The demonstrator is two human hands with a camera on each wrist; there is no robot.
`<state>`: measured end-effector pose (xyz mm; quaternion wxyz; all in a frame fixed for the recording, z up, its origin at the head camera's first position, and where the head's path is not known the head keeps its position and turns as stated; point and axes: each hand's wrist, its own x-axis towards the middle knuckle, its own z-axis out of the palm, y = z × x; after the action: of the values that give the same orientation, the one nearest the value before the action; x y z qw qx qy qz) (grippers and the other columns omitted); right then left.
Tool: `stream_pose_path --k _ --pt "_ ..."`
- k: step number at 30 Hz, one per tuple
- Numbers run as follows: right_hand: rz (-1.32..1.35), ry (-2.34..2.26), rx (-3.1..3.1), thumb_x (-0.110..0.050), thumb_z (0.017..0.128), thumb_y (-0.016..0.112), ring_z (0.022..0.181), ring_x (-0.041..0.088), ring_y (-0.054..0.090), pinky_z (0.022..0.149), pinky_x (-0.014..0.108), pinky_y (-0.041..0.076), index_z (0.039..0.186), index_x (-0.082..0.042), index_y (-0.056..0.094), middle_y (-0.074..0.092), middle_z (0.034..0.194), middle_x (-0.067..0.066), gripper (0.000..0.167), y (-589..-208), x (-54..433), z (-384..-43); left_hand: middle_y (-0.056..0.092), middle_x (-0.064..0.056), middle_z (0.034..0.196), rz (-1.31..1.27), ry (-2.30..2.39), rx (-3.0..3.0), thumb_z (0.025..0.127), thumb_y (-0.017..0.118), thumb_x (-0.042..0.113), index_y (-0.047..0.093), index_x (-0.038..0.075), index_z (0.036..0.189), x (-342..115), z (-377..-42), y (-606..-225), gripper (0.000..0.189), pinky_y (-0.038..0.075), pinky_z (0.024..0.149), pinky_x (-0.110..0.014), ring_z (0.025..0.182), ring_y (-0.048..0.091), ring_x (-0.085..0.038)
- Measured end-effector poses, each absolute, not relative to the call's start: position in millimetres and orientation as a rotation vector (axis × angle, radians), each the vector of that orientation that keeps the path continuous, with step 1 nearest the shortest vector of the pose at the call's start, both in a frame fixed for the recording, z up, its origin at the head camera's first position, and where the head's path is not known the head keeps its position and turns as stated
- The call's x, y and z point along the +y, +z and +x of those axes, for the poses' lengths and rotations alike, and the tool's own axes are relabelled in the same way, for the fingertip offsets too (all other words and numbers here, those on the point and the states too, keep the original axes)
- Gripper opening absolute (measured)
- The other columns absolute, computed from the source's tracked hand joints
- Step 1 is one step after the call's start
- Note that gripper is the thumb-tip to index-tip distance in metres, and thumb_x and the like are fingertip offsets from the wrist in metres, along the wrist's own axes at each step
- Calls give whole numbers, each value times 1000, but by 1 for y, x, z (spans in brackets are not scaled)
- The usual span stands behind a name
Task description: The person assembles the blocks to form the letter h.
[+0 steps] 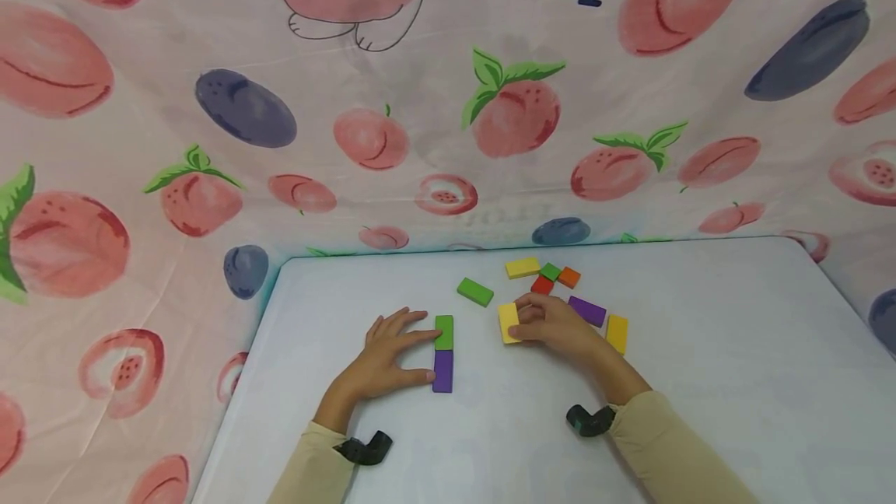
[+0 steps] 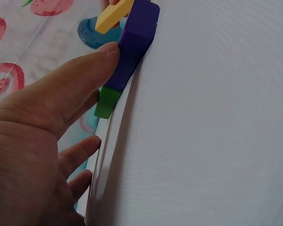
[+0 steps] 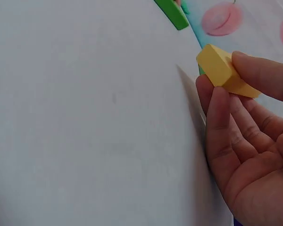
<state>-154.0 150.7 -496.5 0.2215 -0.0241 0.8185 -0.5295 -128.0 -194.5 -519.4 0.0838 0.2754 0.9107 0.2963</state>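
Observation:
A green block [image 1: 444,332] and a purple block [image 1: 442,372] lie end to end in a line on the white table. My left hand [image 1: 383,360] is beside them on their left, fingers extended. Its index fingertip touches the green block, and its thumb tip [image 2: 109,48] is against the purple block's side. Between thumb and fingers, my right hand [image 1: 560,327] pinches a yellow block [image 1: 509,323], held over the table in the right wrist view. That block is to the right of the green and purple pair.
A loose green block [image 1: 475,292] lies behind both hands. Around the right hand are a yellow block [image 1: 523,267], small green [image 1: 550,271], orange [image 1: 569,278] and red [image 1: 542,285] blocks, a purple block [image 1: 586,311] and another yellow block [image 1: 617,334]. A fruit-printed cloth [image 1: 420,84] hangs behind the table.

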Motion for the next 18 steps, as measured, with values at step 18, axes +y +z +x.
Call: stream_pose_path --k 18 --pt "-32 -1634 2172 -24 91 79 81 17 71 79 29 60 134 -12 58 77 97 6 50 -502 100 -164 36 0 164 788 861 2713 84 77 56 58 38 144 -193 -129 -518 66 0 122 -65 158 16 -33"
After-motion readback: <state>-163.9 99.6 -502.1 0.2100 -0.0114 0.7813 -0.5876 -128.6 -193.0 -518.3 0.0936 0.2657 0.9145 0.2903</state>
